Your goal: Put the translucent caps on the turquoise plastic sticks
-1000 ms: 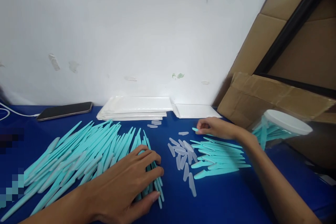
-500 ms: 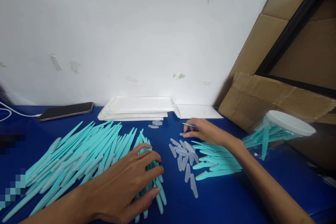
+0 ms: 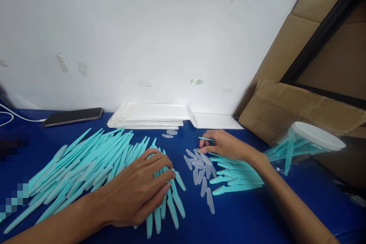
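Note:
My left hand is curled over a small group of turquoise eyebrow razors, thumb and fingers closing on one razor whose capped end sticks out to the right. My right hand grips another eyebrow razor, its thin handle tip showing beyond the fingers. The right fingertips are low at the top of a loose pile of clear blade caps; whether they touch a cap is hard to see. Several razors lie side by side beneath my right forearm, blade ends pointing left.
A large heap of razors covers the left side of the blue table. Behind are a phone, white packets and a few caps. A clear tub with a white lid, holding razors, lies beside cardboard.
My left fingers have drawn closer together around a razor, and the razors under them have fanned out. My right fingertips have moved slightly down toward the cap pile, still with the razor.

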Motion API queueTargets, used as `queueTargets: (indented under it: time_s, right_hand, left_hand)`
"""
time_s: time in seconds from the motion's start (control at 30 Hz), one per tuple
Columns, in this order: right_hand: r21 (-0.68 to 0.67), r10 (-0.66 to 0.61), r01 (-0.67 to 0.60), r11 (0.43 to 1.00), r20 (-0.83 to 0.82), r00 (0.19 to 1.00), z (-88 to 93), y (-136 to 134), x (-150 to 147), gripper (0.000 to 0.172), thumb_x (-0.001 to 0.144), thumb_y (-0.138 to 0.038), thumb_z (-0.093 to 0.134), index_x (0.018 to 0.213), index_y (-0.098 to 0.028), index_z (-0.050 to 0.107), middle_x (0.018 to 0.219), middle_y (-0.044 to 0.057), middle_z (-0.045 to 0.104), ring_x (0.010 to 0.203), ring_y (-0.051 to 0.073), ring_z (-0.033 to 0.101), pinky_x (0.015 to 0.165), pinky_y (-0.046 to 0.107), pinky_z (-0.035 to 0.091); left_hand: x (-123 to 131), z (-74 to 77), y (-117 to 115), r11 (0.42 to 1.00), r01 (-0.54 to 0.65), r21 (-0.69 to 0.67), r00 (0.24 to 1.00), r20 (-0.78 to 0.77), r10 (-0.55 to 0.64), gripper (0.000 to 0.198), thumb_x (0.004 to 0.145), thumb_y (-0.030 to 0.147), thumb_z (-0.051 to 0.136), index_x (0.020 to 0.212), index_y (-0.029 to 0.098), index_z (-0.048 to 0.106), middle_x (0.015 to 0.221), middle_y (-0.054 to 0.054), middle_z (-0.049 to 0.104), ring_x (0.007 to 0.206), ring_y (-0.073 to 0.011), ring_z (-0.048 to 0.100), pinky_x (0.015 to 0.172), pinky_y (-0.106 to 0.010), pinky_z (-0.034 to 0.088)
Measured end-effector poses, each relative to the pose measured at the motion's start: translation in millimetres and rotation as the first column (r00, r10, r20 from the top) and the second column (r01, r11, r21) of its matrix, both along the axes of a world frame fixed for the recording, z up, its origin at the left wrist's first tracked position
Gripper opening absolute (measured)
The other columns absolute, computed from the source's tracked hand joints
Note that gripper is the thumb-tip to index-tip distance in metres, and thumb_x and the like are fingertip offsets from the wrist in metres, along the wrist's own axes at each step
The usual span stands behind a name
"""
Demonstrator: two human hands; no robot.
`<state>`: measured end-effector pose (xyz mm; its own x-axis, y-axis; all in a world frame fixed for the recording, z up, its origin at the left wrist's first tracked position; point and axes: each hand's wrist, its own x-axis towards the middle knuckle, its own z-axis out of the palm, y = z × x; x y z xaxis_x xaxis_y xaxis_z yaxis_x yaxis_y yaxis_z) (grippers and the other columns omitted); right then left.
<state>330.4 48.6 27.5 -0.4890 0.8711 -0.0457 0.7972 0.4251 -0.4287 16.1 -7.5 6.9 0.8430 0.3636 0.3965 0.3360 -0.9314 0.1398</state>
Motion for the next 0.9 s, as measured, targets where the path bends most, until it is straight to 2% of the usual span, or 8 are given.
queueTargets:
  time_s: [0.07, 0.27, 0.43, 0.5, 0.6, 0.67, 0.8, 0.9]
  right_hand:
    - [-0.032, 0.0, 0.0, 0.999, 0.005, 1.0, -1.3, 2, 1, 0.039, 0.09, -0.06, 0.063, 0.094, -0.022, 0.072, 0.086, 0.001, 0.069, 0.072, 0.017, 0.059, 0.061, 0.027, 0.039]
    - [0.054, 0.016, -0.019, 0.998, 0.059, 0.998, -2.2, -2, -9, 0.031, 0.096, -0.051, 0.06, 0.089, -0.023, 0.071, 0.09, 0.002, 0.07, 0.079, 0.018, 0.062, 0.066, 0.026, 0.039]
    - [0.278, 0.022, -0.009, 0.961, -0.045, 0.999, 7.7, -14, -26, 0.025, 0.101, -0.045, 0.053, 0.104, -0.024, 0.067, 0.101, 0.004, 0.072, 0.086, 0.02, 0.066, 0.07, 0.028, 0.043]
    - [0.297, 0.055, -0.019, 0.955, -0.113, 0.992, 9.6, -18, -35, 0.026, 0.102, -0.045, 0.052, 0.103, -0.024, 0.067, 0.099, 0.003, 0.073, 0.084, 0.019, 0.067, 0.07, 0.029, 0.044]
    - [0.282, 0.142, -0.081, 0.956, -0.2, 0.97, 5.4, -25, -49, 0.023, 0.101, -0.043, 0.056, 0.101, -0.025, 0.069, 0.097, 0.001, 0.074, 0.082, 0.016, 0.068, 0.073, 0.027, 0.047]
    - [0.285, 0.19, -0.121, 0.951, -0.227, 0.955, -1.3, -30, -58, 0.019, 0.1, -0.04, 0.059, 0.103, -0.025, 0.07, 0.098, -0.001, 0.075, 0.081, 0.014, 0.068, 0.071, 0.025, 0.048]
    - [0.31, 0.286, -0.204, 0.929, -0.245, 0.926, -14.0, -37, -70, 0.014, 0.1, -0.03, 0.06, 0.109, -0.024, 0.068, 0.103, 0.001, 0.075, 0.092, 0.016, 0.07, 0.077, 0.024, 0.051]
    - [0.316, 0.3, -0.215, 0.924, -0.252, 0.92, -15.2, -38, -71, 0.015, 0.099, -0.026, 0.06, 0.112, -0.025, 0.067, 0.106, 0.001, 0.074, 0.096, 0.016, 0.069, 0.081, 0.025, 0.051]
  left_hand:
    - [0, -0.2, 0, 1.0, 0.006, -0.002, 1.0, 0.001, -0.006, 0.025, 0.097, 0.011, 0.041, 0.115, 0.02, 0.057, 0.111, -0.009, 0.062, 0.103, -0.0236, 0.057, 0.095, -0.045, 0.042]
    - [1, -3.3, -1, 0.999, -0.035, 0.029, 0.999, 0.04, 0.034, 0.025, 0.097, 0.011, 0.042, 0.117, 0.019, 0.056, 0.113, -0.009, 0.063, 0.105, -0.0239, 0.057, 0.095, -0.046, 0.041]
    - [0, -11.2, 2, 0.957, -0.239, 0.164, 0.96, 0.185, 0.208, 0.032, 0.099, 0.012, 0.045, 0.128, 0.02, 0.054, 0.117, -0.009, 0.066, 0.113, -0.0259, 0.059, 0.098, -0.048, 0.044]
    - [0, -13.9, 3, 0.932, -0.317, 0.176, 0.939, 0.194, 0.283, 0.035, 0.1, 0.017, 0.047, 0.135, 0.02, 0.051, 0.119, -0.01, 0.067, 0.112, -0.0269, 0.062, 0.098, -0.051, 0.047]
    - [1, -16.2, 4, 0.913, -0.369, 0.174, 0.922, 0.192, 0.336, 0.039, 0.101, 0.029, 0.051, 0.139, 0.02, 0.049, 0.12, -0.01, 0.069, 0.109, -0.0283, 0.066, 0.098, -0.055, 0.049]
    - [3, -16.6, 4, 0.914, -0.363, 0.183, 0.919, 0.23, 0.319, 0.038, 0.101, 0.031, 0.053, 0.136, 0.02, 0.051, 0.117, -0.009, 0.071, 0.106, -0.0269, 0.068, 0.096, -0.052, 0.052]
    - [6, -14.7, 3, 0.94, -0.283, 0.191, 0.926, 0.311, 0.216, 0.02, 0.098, 0.02, 0.058, 0.117, 0.02, 0.062, 0.101, -0.004, 0.074, 0.091, -0.0195, 0.071, 0.082, -0.037, 0.054]
    - [6, -12.6, 4, 0.95, -0.268, 0.161, 0.926, 0.315, 0.208, 0.017, 0.096, 0.015, 0.059, 0.112, 0.022, 0.062, 0.095, -0.001, 0.074, 0.086, -0.0171, 0.069, 0.08, -0.036, 0.052]
